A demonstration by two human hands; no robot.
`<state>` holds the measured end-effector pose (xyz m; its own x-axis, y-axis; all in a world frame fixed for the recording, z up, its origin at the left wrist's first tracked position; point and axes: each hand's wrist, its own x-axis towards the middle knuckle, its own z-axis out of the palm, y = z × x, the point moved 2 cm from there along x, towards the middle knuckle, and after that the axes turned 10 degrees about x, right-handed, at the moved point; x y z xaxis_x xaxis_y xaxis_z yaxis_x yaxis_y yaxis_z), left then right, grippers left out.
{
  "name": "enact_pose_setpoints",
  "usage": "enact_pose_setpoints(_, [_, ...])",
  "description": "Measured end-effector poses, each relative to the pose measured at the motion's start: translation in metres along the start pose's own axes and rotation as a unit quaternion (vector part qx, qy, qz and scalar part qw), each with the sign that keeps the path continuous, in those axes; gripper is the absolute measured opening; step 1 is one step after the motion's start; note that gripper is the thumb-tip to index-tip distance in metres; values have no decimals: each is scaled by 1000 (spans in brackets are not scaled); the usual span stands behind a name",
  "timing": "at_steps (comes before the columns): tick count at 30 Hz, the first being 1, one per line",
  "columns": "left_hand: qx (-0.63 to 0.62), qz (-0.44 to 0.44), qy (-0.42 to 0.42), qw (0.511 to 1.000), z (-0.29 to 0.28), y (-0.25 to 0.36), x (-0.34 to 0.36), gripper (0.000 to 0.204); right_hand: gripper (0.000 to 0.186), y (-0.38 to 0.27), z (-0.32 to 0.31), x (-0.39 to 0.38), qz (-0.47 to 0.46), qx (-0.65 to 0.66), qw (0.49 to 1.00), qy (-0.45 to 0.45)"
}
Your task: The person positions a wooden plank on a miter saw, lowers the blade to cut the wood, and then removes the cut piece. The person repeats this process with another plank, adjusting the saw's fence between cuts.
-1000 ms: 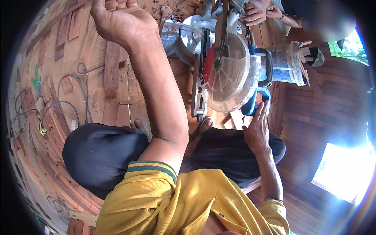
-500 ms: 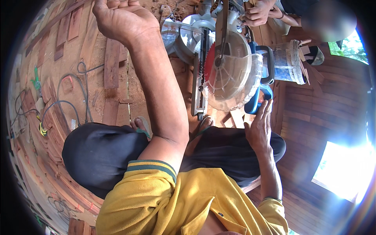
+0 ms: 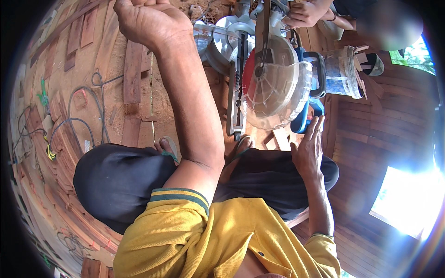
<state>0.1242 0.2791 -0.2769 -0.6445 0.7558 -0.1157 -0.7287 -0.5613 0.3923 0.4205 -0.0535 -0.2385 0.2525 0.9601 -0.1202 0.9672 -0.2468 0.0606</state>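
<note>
A miter saw [image 3: 273, 88] with a red blade, clear guard and blue body stands on the floor before me. My right hand [image 3: 308, 150] has its fingers stretched out, their tips against the saw's blue handle [image 3: 303, 119] without wrapping round it. My left arm reaches up past the saw's left side. At the upper edge my left hand [image 3: 153, 23] is closed, its fingers curled and partly cut off by the picture's rim; anything in them is hidden. A co-worker's hand [image 3: 303, 14] is at the back of the saw.
Beside the saw stands a clear bucket [image 3: 340, 74] holding wood strips. Reddish boards [image 3: 133, 74] lie on the floor to the left, with a dark cable [image 3: 99, 106] looping among them. A plank wall [image 3: 361, 134] with a bright opening rises at the right.
My left hand has shifted slightly right and up, so less of its fingers shows. The co-worker's hand has moved a little left. My right hand stays at the saw handle.
</note>
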Motion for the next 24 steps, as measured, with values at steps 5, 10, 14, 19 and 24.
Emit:
enact_pose_setpoints(5, [-10, -11, -5, 1000, -2, 0, 5, 30, 102, 0, -1, -1, 1, -2, 1000, -7])
enact_pose_setpoints(10, [-227, -225, -96, 943, -28, -10, 31, 28, 104, -1, -2, -1, 3, 3, 1000, -12])
enact_pose_setpoints(14, [-224, -224, -90, 944, -27, -10, 28, 27, 105, 0, -2, 0, 3, 2, 1000, -14])
enact_pose_setpoints(19, [-76, -83, -31, 993, -2, -2, 8, 26, 107, -2, -3, -1, 8, 30, 999, -12])
enact_pose_setpoints(24, [-23, -33, 15, 999, 15, 15, -5, 26, 112, -5, -4, -3, 20, 5, 1000, -19])
